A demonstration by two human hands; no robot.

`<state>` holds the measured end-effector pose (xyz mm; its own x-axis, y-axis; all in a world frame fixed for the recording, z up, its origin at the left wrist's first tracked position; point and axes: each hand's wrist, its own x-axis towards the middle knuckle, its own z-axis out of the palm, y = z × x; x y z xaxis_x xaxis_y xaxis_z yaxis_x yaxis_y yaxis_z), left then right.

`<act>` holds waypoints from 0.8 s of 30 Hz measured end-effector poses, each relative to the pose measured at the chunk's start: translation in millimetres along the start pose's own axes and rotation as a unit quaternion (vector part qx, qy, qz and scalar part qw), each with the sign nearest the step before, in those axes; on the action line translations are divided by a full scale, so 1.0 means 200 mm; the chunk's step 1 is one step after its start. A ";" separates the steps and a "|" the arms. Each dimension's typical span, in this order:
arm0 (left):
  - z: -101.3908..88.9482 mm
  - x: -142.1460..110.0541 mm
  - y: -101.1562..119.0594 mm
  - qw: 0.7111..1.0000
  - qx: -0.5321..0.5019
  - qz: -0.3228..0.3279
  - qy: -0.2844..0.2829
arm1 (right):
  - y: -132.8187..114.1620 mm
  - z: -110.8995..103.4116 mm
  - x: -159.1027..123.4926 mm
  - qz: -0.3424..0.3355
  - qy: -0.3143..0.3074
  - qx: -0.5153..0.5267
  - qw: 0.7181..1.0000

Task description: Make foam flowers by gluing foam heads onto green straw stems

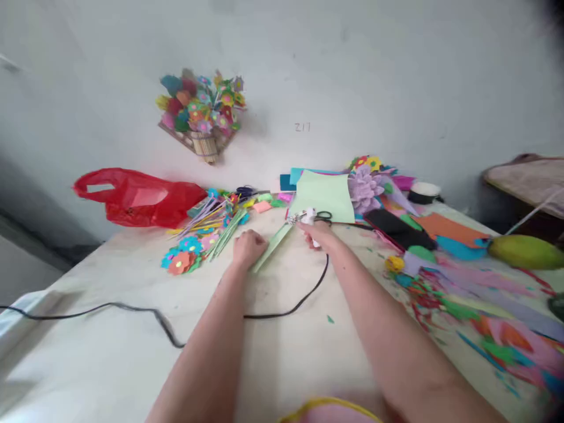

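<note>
My right hand (319, 233) is closed around a white glue gun (309, 216), whose nozzle end points left over the far end of a pale green strip (274, 245). A black cord (315, 288) trails from below the gun and across the table. My left hand (249, 249) has its fingers curled against the strip's left edge, near its close end. Just beyond my right hand show the dark handles of scissors (324, 216). A large pale green sheet (326, 192) lies behind them.
Left of my hands are foam flowers (181, 258), green stems (227, 236) and a red plastic bag (141, 200). At right lie a black phone-like slab (399, 230), orange sheets (453, 229) and colourful scraps (497, 323). A flower basket (205, 145) hangs on the wall.
</note>
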<state>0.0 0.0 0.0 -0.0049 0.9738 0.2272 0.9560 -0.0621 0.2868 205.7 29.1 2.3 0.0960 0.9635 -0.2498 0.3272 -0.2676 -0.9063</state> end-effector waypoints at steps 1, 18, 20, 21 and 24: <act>0.00 0.00 0.00 1.000 0.001 -0.001 0.001 | 0.00 0.00 0.00 0.003 -0.001 -0.002 1.000; 0.01 0.02 -0.01 0.999 -0.031 -0.005 0.017 | -0.05 0.00 -0.05 0.031 -0.002 -0.012 0.999; 0.01 0.02 -0.01 0.999 -0.031 -0.007 0.016 | -0.05 -0.01 -0.05 0.028 -0.007 -0.011 1.000; 0.01 0.02 -0.01 0.999 -0.032 -0.010 0.014 | -0.04 -0.01 -0.05 0.023 -0.009 -0.007 1.000; 0.01 0.02 -0.01 0.999 -0.030 -0.012 0.009 | -0.03 -0.01 -0.04 0.004 -0.010 0.009 1.000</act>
<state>-1.0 4.5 -2.0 -0.0334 0.9713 0.2353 0.9365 -0.0518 0.3469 205.3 22.2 10.8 0.0798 0.9612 -0.2639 0.3087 -0.2756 -0.9104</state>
